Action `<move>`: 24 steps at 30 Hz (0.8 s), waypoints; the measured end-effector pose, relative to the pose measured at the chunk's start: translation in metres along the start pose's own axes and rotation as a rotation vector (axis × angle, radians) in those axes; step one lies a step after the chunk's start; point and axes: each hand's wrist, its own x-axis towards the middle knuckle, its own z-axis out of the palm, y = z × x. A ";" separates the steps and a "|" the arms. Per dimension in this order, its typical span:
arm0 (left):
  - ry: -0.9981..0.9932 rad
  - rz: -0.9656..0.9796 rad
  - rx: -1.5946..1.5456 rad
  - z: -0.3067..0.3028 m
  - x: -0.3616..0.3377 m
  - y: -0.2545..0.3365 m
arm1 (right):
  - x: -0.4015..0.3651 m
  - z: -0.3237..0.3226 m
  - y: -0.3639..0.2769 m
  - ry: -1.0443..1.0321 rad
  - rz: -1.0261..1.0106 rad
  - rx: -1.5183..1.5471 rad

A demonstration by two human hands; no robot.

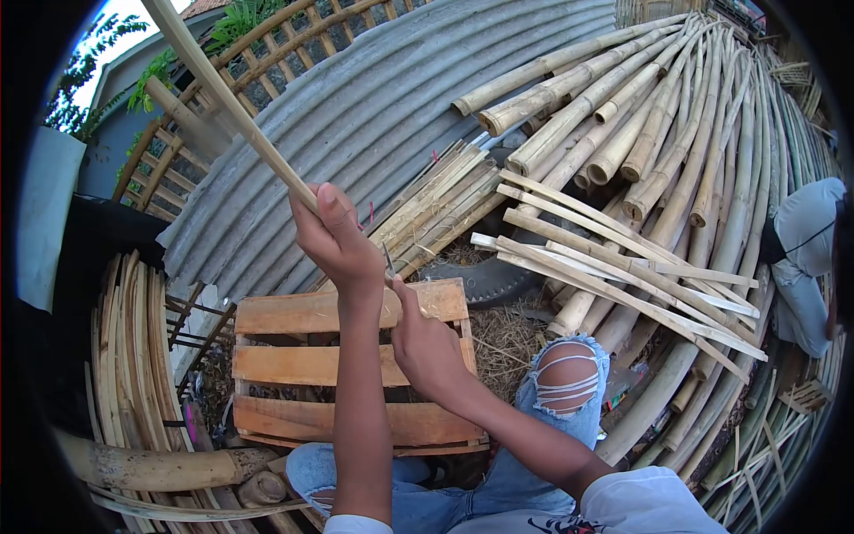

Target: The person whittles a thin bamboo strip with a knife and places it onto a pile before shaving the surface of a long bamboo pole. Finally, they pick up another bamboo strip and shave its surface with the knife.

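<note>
My left hand [336, 238] is raised in front of me, closed around a long bamboo strip [238, 111] that slants up past the top left of the view. Lower and to the right, my right hand [425, 345] is closed on a knife. Only a bit of the thin dark knife blade [389, 260] shows, close beside my left wrist; its handle is hidden in the fist. Beneath both hands stands a slatted wooden crate [289, 365], in front of my knees.
Split bamboo strips [640, 267] lie across a large stack of bamboo poles [614, 133] on the right. More long strips [133, 356] are bundled at left, near a thick bamboo pole [160, 467]. Corrugated sheeting [356, 116] and a tire [507, 283] lie ahead. Another person [805, 258] sits far right.
</note>
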 end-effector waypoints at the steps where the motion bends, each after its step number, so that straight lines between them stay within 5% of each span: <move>1: -0.008 0.003 -0.034 0.001 0.003 0.001 | 0.001 0.001 0.004 -0.039 0.044 -0.054; 7: -0.019 -0.037 -0.116 -0.003 0.001 -0.001 | 0.005 -0.011 -0.005 0.002 0.016 0.071; 10: -0.027 0.024 -0.078 -0.007 0.001 0.000 | 0.002 0.005 0.006 -0.041 0.063 -0.190; 16: 0.011 -0.053 -0.158 -0.011 0.002 -0.002 | 0.001 -0.009 -0.005 0.025 -0.016 0.051; 19: -0.005 -0.053 -0.164 -0.014 0.006 -0.001 | 0.002 0.009 0.006 -0.062 0.077 -0.158; 24: -0.019 -0.081 -0.232 -0.017 0.005 0.000 | 0.004 -0.011 -0.005 0.004 0.007 0.101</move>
